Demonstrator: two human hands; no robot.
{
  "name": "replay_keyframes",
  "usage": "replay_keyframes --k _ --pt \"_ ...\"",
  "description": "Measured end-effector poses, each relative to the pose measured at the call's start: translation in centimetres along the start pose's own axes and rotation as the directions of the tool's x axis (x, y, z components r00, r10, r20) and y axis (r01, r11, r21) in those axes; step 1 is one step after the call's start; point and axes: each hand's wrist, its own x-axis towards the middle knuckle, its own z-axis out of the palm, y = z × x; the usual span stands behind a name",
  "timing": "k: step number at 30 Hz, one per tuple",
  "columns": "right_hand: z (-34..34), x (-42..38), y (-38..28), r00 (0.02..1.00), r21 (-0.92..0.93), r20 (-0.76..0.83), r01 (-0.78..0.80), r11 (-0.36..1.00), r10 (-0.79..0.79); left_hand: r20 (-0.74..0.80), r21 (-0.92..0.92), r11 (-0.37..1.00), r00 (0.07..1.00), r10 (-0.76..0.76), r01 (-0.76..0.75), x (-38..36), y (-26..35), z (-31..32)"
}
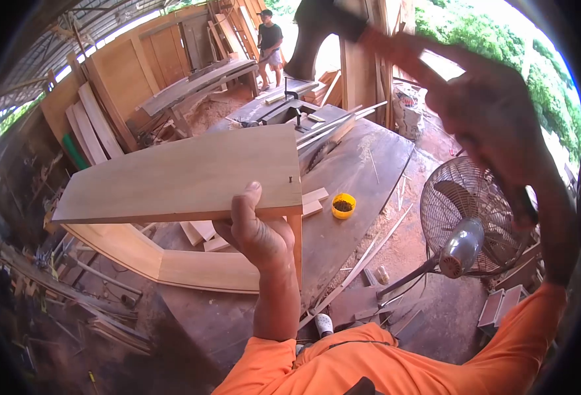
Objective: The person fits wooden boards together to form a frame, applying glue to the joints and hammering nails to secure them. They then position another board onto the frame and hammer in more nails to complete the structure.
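Note:
My left hand (257,234) grips the near edge of a pale wooden board (178,168), thumb on top and fingers below. The board is the top side of a wooden frame, whose lower side (205,268) shows beneath it. Near the board's right end a small nail (290,178) stands partly out of the wood. Raised at the upper right, my right hand (491,112) is wrapped round the handle of a hatchet (311,43). Its dark, flared head hangs above and beyond the board, apart from the nail; the hand is slightly blurred.
A yellow cup (344,206) of small dark pieces stands on the worktable (363,171), near a circular saw blade (322,155). A pedestal fan (471,224) stands at right. Another person (270,46) stands at the back. Planks (96,125) lean at left.

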Motion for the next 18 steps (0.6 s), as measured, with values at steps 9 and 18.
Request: replay_keyframes --k 9,18 --pt "1.6 -0.2 1.1 0.998 0.011 0.042 0.046 0.999 -0.046 0.034 0.008 1.000 0.999 0.029 -0.029 0.5 -0.3 -0.2" --pt "1.1 0.8 2.7 0.962 0.020 -0.238 -0.133 0.991 0.134 0.009 -0.004 1.000 0.999 0.031 -0.031 0.1 -0.1 0.2"
